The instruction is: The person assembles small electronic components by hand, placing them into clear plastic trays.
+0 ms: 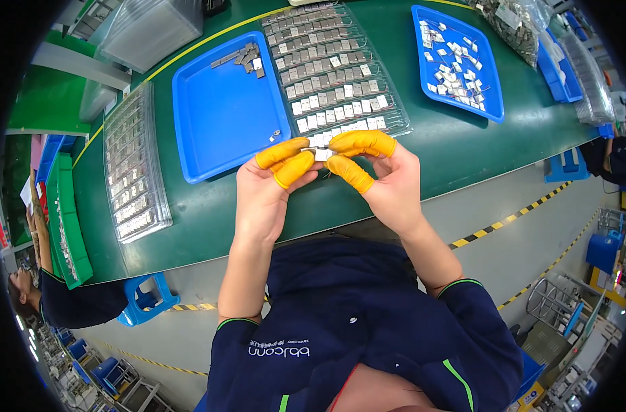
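Observation:
Yellow finger cots cover the thumb and forefingers of my left hand point(266, 199) and my right hand point(395, 185). Between the fingertips of both, over the table's near edge, is a small white block-shaped connector point(323, 155). Thin dark wires seem to trail below it. Just beyond my fingers lies a clear plastic tray point(400, 118) with rows of small white and grey pieces with wires. To its left, a blue tray point(220, 137) holds a cluster of grey pieces at the far end and a couple of tiny parts near my left hand.
A smaller blue tray point(493, 103) of loose white wired connectors stands on the right of the green table point(457, 158). Another filled clear tray point(136, 172) and a green bin point(72, 233) are at left. A co-worker point(65, 295) sits beyond, near a blue stool point(148, 300).

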Demonstrator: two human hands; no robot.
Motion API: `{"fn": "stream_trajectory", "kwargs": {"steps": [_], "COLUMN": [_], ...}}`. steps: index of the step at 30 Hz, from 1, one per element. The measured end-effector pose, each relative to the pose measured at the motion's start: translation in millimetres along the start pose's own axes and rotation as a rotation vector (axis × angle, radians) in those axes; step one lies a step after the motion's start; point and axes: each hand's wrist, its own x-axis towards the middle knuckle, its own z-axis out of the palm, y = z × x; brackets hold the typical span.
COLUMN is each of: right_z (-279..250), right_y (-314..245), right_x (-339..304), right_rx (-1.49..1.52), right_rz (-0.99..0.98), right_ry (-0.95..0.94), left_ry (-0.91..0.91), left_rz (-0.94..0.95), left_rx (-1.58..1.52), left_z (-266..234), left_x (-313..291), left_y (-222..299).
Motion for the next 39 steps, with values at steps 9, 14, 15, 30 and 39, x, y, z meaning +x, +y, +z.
{"fn": "stream_trajectory", "kwargs": {"steps": [9,14,15,30,39], "right_z": [-11,-20,-23,-43,-43], "right_y": [-2,-3,-4,2,1], "right_x": [-11,-14,-13,-20,-22], "right_rx": [-0.329,-0.330,-0.350,-0.181,0.168], "right_rz": [-0.190,-0.160,-0.173,-0.017,0.238], "right_ry": [-0.023,-0.040,-0.012,-0.178,-0.228], "left_ry": [0.032,0.040,0.041,0.058,-0.087], "left_rz": [-0.033,0.026,0.023,0.040,-0.107], "left_rx": [0.046,0.136,0.136,0.266,0.115], "left_z": [1,4,4,6,10], "left_x": [-11,-13,-12,-22,-24], "left_y": [-11,-14,-14,-29,-28]}}
